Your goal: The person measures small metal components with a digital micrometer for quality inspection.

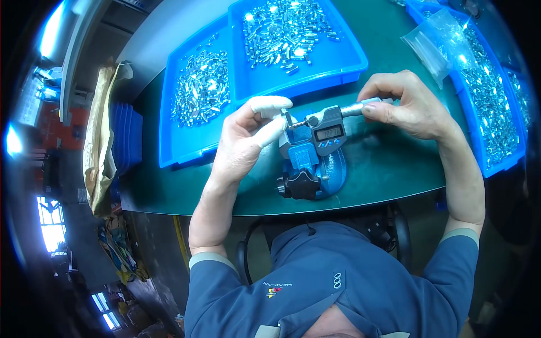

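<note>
In front of me a digital micrometer [329, 133] with a small display is clamped in a blue stand [335, 172] with a black knob [301, 185]. My left hand [236, 141] has white covers on its thumb and forefinger. These two fingers pinch a small metal pin [285, 117] at the micrometer's measuring gap. The fingertips partly hide the pin, so whether both measuring faces touch it I cannot tell. On the other side, my right hand [414, 107] grips the micrometer's thimble [369, 106] between thumb and fingers.
Two blue trays, one at left [172, 149] and one behind the micrometer [310, 81], hold many small metal pins. Another blue tray [483, 160] of metal parts stands at right, a clear plastic bag [431, 48] over its edge. Brown paper [97, 141] and blue bins [128, 135] flank the green table [389, 169].
</note>
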The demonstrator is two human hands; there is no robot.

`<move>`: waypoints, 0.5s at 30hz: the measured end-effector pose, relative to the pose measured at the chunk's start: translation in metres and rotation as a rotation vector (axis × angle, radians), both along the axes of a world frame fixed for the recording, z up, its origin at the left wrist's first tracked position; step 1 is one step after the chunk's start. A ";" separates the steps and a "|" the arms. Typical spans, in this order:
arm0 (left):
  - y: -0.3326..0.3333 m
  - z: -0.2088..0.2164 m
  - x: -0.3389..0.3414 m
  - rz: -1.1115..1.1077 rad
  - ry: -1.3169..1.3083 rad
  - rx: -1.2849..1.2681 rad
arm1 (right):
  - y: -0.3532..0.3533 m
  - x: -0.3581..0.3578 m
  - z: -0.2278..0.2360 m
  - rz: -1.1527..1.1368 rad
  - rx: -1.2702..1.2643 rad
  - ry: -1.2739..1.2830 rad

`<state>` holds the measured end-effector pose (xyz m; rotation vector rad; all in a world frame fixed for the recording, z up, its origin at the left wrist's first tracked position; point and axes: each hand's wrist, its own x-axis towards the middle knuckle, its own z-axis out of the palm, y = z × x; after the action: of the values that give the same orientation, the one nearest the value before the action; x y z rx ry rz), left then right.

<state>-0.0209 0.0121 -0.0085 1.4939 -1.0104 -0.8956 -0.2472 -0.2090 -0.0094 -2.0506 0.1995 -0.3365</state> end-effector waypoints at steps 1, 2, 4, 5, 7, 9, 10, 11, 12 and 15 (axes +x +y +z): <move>0.000 -0.001 0.000 0.000 0.007 -0.001 | 0.001 0.000 0.001 0.001 -0.002 0.000; -0.001 -0.002 0.000 0.001 0.013 -0.002 | 0.002 0.000 0.001 -0.004 0.033 0.002; -0.001 -0.003 0.000 0.005 0.017 -0.005 | 0.003 0.001 0.002 -0.008 0.066 0.004; -0.001 -0.003 -0.001 0.007 0.021 -0.007 | 0.003 0.001 0.001 -0.010 0.073 0.016; -0.001 -0.003 -0.001 0.005 0.017 -0.008 | 0.003 0.001 0.001 -0.012 0.078 0.030; -0.001 -0.004 -0.001 0.002 0.014 -0.008 | 0.003 0.000 0.001 -0.004 0.080 0.030; -0.001 -0.004 0.000 0.004 0.019 -0.009 | 0.003 0.001 0.000 -0.003 0.078 0.030; -0.001 -0.005 0.000 0.006 0.024 -0.011 | 0.002 0.001 -0.001 0.001 0.073 0.028; -0.001 -0.006 0.000 0.006 0.025 -0.013 | 0.002 0.001 -0.001 0.005 0.068 0.026; -0.002 -0.006 0.001 0.020 -0.009 -0.039 | 0.003 0.002 -0.001 0.003 0.080 0.027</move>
<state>-0.0200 0.0105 -0.0149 1.4736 -1.0122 -0.8511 -0.2455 -0.2061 -0.0103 -1.9768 0.2230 -0.2949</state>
